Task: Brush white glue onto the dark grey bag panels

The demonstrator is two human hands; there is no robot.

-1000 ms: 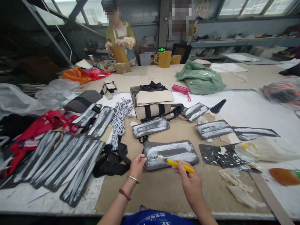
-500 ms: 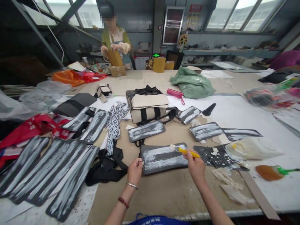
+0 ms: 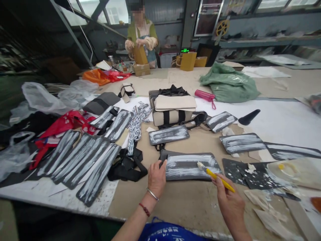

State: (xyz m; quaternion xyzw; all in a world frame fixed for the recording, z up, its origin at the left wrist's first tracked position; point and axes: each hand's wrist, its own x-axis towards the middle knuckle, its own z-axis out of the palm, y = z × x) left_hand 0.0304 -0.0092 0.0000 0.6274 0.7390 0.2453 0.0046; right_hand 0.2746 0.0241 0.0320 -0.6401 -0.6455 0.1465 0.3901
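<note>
- At nine o'clock from the dark grey, round-cornered rectangular panel (image 3: 185,164) between the hands, far out on the white-and-brown-covered tabletop (image 3: 283,115), lies a crumpled clear plastic bag (image 3: 16,155); nearer in, slightly above nine, is a red cloth bag with white print (image 3: 67,125).
- Also at nine, long dark grey boards streaked with white (image 3: 82,160) overlap one another, with a heap of black fabric straps (image 3: 129,164) just beside them.
- At ten, a wave-patterned dark-and-white cloth (image 3: 136,127) lies bunched.
- At eleven, across the tabletop, a co-worker (image 3: 141,36) handles a tan box-shaped piece (image 3: 140,55).
- At the panel's nine o'clock end, the left hand (image 3: 156,177) pinches its edge between thumb and fingers.
- Flat at the dial's centre, the panel bears white streaks around a darker middle band.
- At four, the right hand (image 3: 228,195) pinches a yellow-handled brush (image 3: 212,173); its pale bristles are over the panel, contact unclear.
- At one, farther off, sits a crumpled green plastic sack (image 3: 228,83).
- At three, a black sheet spattered with white (image 3: 240,174) lies near the panel.
</note>
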